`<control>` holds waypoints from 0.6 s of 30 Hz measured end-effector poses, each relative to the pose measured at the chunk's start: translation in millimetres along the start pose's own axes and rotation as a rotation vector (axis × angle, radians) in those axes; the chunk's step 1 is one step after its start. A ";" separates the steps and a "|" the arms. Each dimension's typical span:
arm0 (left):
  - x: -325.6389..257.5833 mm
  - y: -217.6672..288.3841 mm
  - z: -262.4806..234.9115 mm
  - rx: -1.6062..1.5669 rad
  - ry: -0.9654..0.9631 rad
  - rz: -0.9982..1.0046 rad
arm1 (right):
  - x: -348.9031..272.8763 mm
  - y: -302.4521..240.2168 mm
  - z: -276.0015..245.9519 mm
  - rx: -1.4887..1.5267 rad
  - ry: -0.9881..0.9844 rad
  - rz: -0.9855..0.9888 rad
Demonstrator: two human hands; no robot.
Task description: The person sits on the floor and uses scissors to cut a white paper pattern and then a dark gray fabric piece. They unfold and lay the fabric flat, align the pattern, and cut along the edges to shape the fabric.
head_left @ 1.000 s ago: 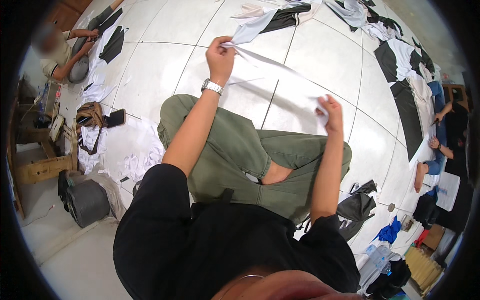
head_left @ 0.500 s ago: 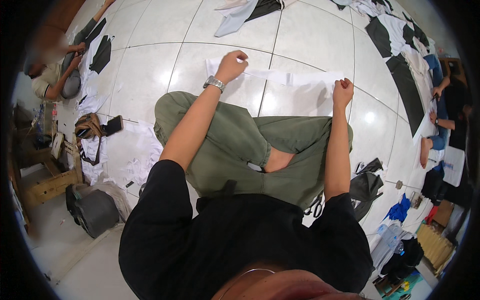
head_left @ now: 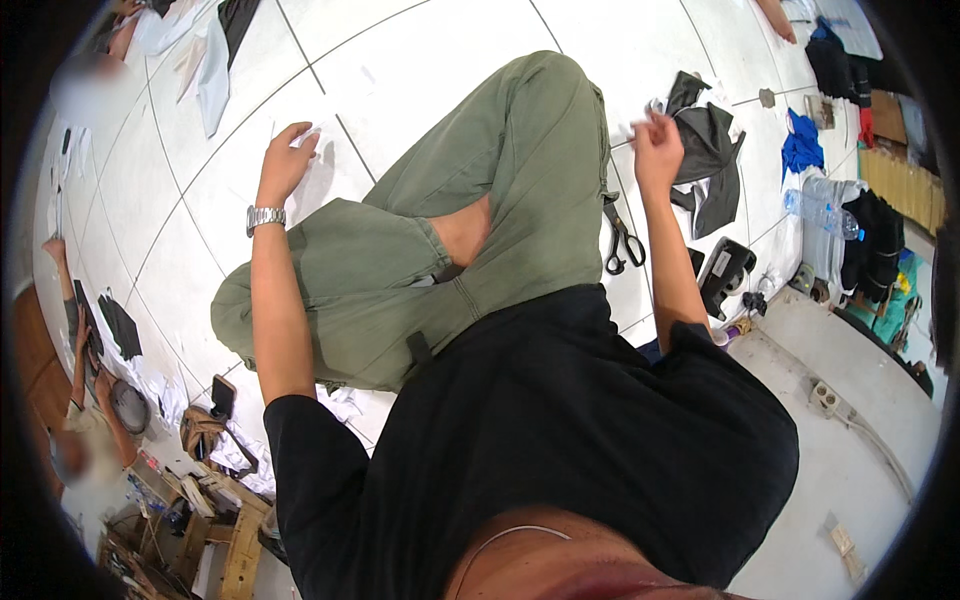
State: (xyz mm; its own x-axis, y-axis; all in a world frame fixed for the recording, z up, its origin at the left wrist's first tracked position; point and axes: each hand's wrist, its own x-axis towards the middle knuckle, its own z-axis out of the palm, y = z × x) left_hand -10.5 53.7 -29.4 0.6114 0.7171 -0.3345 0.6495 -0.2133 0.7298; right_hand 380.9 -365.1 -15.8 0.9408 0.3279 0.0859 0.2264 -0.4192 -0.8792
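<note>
I sit cross-legged on a white tiled floor in green trousers (head_left: 500, 200) and a black shirt. My left hand (head_left: 285, 160), with a metal watch on its wrist, lies flat with its fingers spread on a thin white cloth (head_left: 325, 165) beside my knee. My right hand (head_left: 655, 150) is lifted on the other side, fingers bent, just beside a crumpled dark grey piece of fabric (head_left: 712, 160). I cannot make out whether it pinches anything. Black-handled scissors (head_left: 622, 240) lie on the floor under that forearm.
A blue cloth (head_left: 800, 140), a plastic water bottle (head_left: 820, 210) and black items (head_left: 725, 270) lie to the right, with a power strip (head_left: 825, 397) nearer. White and dark fabric pieces (head_left: 210, 70) lie at the upper left. Another person (head_left: 90, 420), a phone (head_left: 222, 395) and a bag (head_left: 200, 430) are at the lower left.
The white cloth that both hands held stretched out now lies on the floor under my left hand. My right hand has let it go and moved right, toward the dark fabric. The view has swung.
</note>
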 end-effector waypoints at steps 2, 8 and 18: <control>-4.1 0.2 -0.5 0.035 -0.026 -0.047 | -38.1 28.1 -31.0 -0.254 -0.082 0.055; -6.0 -8.6 5.3 0.125 -0.095 -0.070 | -85.7 56.5 -110.6 -0.930 -0.516 0.287; -11.4 -14.1 8.3 0.216 -0.026 0.076 | -145.8 27.0 -84.1 -0.963 -0.641 0.247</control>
State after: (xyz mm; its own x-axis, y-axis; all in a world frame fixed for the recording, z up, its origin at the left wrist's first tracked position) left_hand -22.9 43.0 -40.8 0.6718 0.6769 -0.3007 0.6810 -0.4048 0.6101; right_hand 271.1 -495.4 -12.7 0.7495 0.3979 -0.5291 0.4109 -0.9062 -0.0995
